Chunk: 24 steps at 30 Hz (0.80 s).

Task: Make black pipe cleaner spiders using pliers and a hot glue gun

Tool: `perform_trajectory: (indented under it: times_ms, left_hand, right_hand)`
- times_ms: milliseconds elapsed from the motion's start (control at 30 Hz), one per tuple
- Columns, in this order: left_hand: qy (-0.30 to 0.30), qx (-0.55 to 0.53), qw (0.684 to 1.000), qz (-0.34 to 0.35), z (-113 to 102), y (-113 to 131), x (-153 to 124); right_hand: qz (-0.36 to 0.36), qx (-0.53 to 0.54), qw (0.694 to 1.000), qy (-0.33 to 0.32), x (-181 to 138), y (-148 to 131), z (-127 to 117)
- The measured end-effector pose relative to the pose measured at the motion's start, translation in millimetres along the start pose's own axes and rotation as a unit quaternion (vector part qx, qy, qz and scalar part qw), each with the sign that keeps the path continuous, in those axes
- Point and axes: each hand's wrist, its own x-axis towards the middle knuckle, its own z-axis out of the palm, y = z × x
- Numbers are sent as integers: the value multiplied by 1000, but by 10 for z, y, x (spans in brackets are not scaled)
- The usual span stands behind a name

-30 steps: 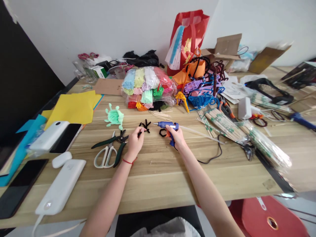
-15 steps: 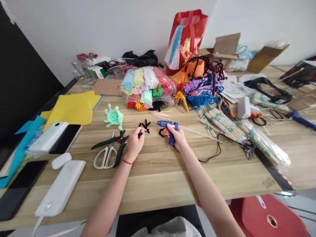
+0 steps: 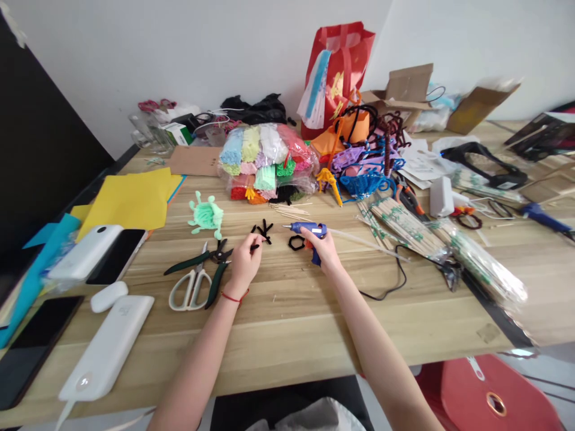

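Note:
My left hand (image 3: 246, 258) pinches a black pipe-cleaner piece (image 3: 265, 231) whose several short arms spread out beyond my fingertips. My right hand (image 3: 325, 250) is wrapped round a blue hot glue gun (image 3: 309, 228), its nozzle aimed left at the black piece, apart from it. A clear glue stick (image 3: 359, 238) pokes out of the gun's back. Just left of the gun's grip lies a small black ring (image 3: 295, 242). To the left of my left hand are white-handled scissors (image 3: 191, 287), green-handled pliers (image 3: 217, 281) and a mint-green pipe-cleaner figure (image 3: 207, 215).
Behind my hands sit a bag of coloured pipe cleaners (image 3: 267, 161) and loose wooden sticks (image 3: 291, 211). A tangle of pipe-cleaner shapes (image 3: 366, 158) and wrapped stick bundles (image 3: 406, 227) are on the right. The gun's black cord (image 3: 402, 281) curls rightward. Phones and a white power bank (image 3: 108, 350) lie left.
The glue gun in my right hand has shifted slightly right, away from the black piece, and the black ring shows more. My left hand keeps its pinch. The view has moved slightly.

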Motion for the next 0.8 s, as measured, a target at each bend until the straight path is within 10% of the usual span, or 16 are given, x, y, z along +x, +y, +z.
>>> perform_trajectory:
  times_ms: [800]
  left_hand:
    - [-4, 29, 999, 17, 24, -52, -20]
  right_hand:
    - [5, -5, 999, 34, 38, 68, 4]
